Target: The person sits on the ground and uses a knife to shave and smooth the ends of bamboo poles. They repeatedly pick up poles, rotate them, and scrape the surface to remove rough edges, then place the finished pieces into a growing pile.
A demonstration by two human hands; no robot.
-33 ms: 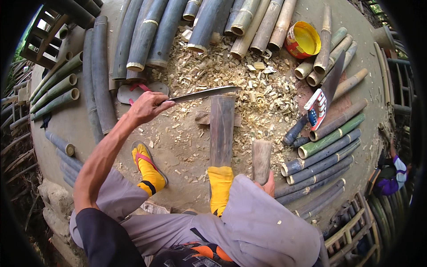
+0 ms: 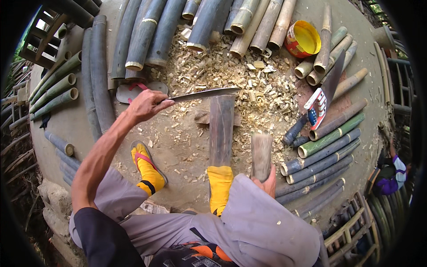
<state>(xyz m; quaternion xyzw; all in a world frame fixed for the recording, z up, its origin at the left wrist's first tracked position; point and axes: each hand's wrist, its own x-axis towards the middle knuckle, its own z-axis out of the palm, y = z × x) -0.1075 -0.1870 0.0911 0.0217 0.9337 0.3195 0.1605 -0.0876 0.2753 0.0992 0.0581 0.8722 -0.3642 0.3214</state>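
My left hand (image 2: 151, 105), stretched out at the end of a bare forearm, is closed on the handle of a machete. Its long dark blade (image 2: 202, 94) reaches rightward across the far end of a dark bamboo piece (image 2: 221, 133). That piece lies lengthwise over a small wood block (image 2: 203, 117), with its near end at my yellow-socked right foot (image 2: 220, 187). Beside my right knee, my right hand (image 2: 267, 183) grips the lower end of a thick wooden club (image 2: 261, 153), which is smeared by motion. My knee partly hides that hand.
Wood chips (image 2: 267, 91) cover the ground beyond the bamboo. A handsaw (image 2: 316, 107) with a patterned handle leans at the right near bamboo lengths (image 2: 324, 147). A yellow-lined bucket (image 2: 307, 40) stands far right. More bamboo poles (image 2: 147, 40) and a loose sandal (image 2: 155, 87) lie far left.
The wooden club has risen slightly and become blurred, with my right hand moving up along with it. The machete and the bamboo piece have barely shifted.
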